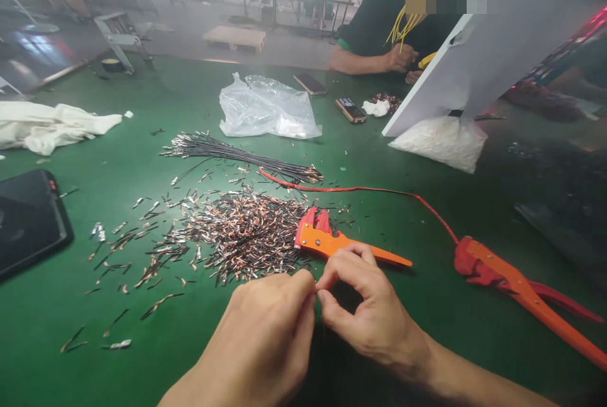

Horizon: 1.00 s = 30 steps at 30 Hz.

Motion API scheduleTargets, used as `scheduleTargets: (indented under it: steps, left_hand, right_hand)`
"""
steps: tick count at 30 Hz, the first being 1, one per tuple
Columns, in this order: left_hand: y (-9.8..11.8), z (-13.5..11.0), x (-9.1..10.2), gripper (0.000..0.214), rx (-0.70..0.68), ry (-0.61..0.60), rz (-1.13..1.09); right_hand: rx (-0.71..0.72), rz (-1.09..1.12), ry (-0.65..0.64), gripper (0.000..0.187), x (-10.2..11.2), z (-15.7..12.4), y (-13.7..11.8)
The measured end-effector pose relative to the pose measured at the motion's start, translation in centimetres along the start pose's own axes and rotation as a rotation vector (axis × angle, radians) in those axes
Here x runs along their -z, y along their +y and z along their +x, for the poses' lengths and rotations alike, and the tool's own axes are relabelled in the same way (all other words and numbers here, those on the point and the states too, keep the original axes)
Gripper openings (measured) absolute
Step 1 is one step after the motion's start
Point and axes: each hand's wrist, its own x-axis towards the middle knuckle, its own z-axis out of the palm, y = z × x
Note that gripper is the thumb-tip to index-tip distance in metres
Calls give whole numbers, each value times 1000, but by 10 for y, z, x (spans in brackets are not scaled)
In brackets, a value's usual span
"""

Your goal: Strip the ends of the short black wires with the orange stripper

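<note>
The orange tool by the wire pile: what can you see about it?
The tool has a red-and-orange head, metal-looking pins and an orange handle. It lies on the green table, head at the wire pile's edge, handle pointing right. The right hand hides part of it; I can't tell if they touch.

Orange and red mark a wire stripper point(342, 245) beside black-and-copper wire scraps point(246, 233) flecked with silver, all on a plain green tabletop point(156, 100). A second stripper point(524, 287) repeats the orange and red, joined by a red cord point(360, 189) and a blackish wire bundle point(239, 153) with silvery tips. Beyond white cloth point(47, 126), a co-worker's yellow wires point(403, 29) brighten a dark shirt point(372, 9).
</note>
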Motion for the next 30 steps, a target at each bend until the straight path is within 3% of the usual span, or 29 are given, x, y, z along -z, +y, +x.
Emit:
scheduleTargets:
  steps: [7,14,22,27,30]
  left_hand:
    - [0,0,-3,21,-51,-55,33]
    - [7,5,-4,23,-65,-8,7]
    - [15,3,-11,22,51,-41,-176]
    - [11,-3,-1,26,-4,77,-194]
    - [2,-1,7,24,77,139,-156]
  right_hand:
    - [-106,18,-104,16,2,3,-1]
    - [-82,-22,1,18,-4,2,-2]
    - [-54,10,104,17,-5,0,4]
    - [-141,1,252,18,-2,2,15]
    - [-189,28,225,14,0,2,16]
